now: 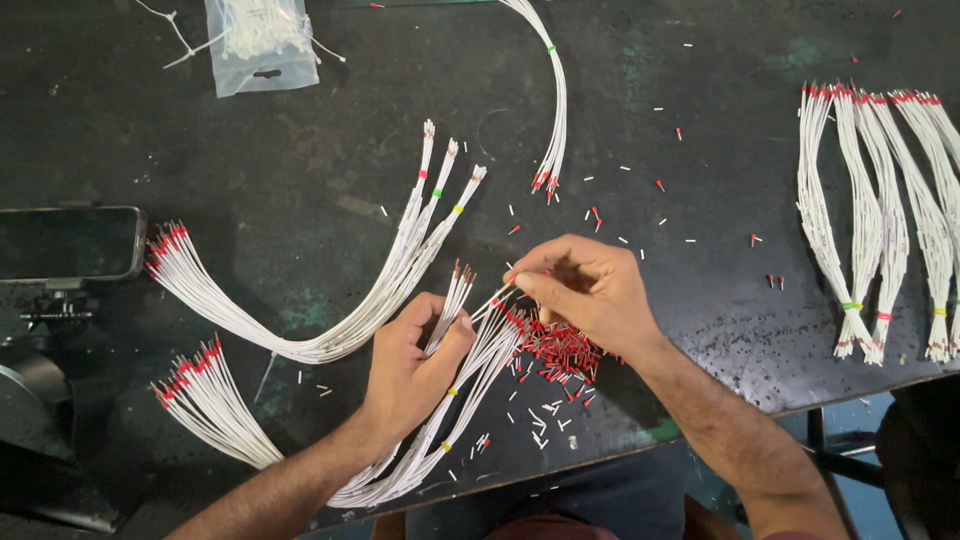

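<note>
At the centre of the frame, a person's left hand [412, 362] closes around a bundle of white wires [455, 400], thumb pressed across a few strands whose bare ends [463, 272] fan upward just above the fist. The bundle runs down to the lower middle of the frame, tied at one point with a yellow band [447, 446]. The right hand [590, 290], just to the right, is pinched shut at thumb and forefinger on a single wire tip [510, 290]; whether a ferrule is between the fingertips cannot be told. Directly beneath that hand lies a heap of red ferrules [560, 352], touching the bundle's red-tipped ends.

The work rests on a dark, worn table [300, 180]. At left, two sheaves of red-tipped wires [200, 275] curve across the surface, joining a long bunch that ends in three stripped ends [450, 150] near the upper middle. Another curved bunch [555, 100] hangs from the top edge. At far right, several finished bundles [870, 220] lie side by side, banded green, red and yellow. A clear bag [262, 45] sits at the upper left, a phone [68, 243] at the left edge. Loose ferrules and white offcuts [545, 420] scatter around the hands.
</note>
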The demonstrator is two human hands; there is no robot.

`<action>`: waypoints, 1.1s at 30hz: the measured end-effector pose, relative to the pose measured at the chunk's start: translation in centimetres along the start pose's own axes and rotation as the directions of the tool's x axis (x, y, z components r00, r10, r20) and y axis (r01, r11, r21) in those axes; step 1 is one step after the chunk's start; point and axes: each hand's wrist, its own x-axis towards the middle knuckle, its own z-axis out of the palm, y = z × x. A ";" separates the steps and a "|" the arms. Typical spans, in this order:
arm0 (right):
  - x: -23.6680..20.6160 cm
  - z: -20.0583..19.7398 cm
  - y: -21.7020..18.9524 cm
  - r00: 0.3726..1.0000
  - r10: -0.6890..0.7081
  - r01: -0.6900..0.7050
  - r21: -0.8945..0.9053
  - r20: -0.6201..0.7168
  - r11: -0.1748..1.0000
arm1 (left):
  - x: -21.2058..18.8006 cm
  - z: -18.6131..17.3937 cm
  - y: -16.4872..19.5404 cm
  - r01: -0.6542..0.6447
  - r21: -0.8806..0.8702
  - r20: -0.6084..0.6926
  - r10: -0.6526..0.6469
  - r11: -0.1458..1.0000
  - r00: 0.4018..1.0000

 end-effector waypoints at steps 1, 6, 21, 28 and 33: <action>0.0 0.0 0.0 1.000 0.004 -0.004 0.003 0.008 1.000 | 0.0 0.0 0.0 -0.005 -0.005 -0.001 0.005 1.000 1.000; 0.0 0.4 -0.2 0.998 -0.014 0.016 -0.019 0.060 1.000 | 0.0 0.0 -0.1 -0.014 -0.031 0.002 0.014 0.999 1.000; 0.5 -3.1 -3.6 0.965 -0.200 0.238 -0.890 0.171 0.389 | -0.4 -0.1 -1.0 -0.054 -0.118 -0.003 0.054 0.992 0.999; 0.9 -2.3 -2.4 0.974 -0.102 0.227 -0.896 0.203 0.383 | -0.3 -0.1 -0.3 -0.096 -0.014 -0.036 0.095 0.995 0.995; 0.7 -1.6 -3.1 0.957 -0.254 0.254 -0.836 0.143 0.487 | -0.1 -0.1 -0.1 -0.071 -0.074 -0.014 0.070 0.995 0.997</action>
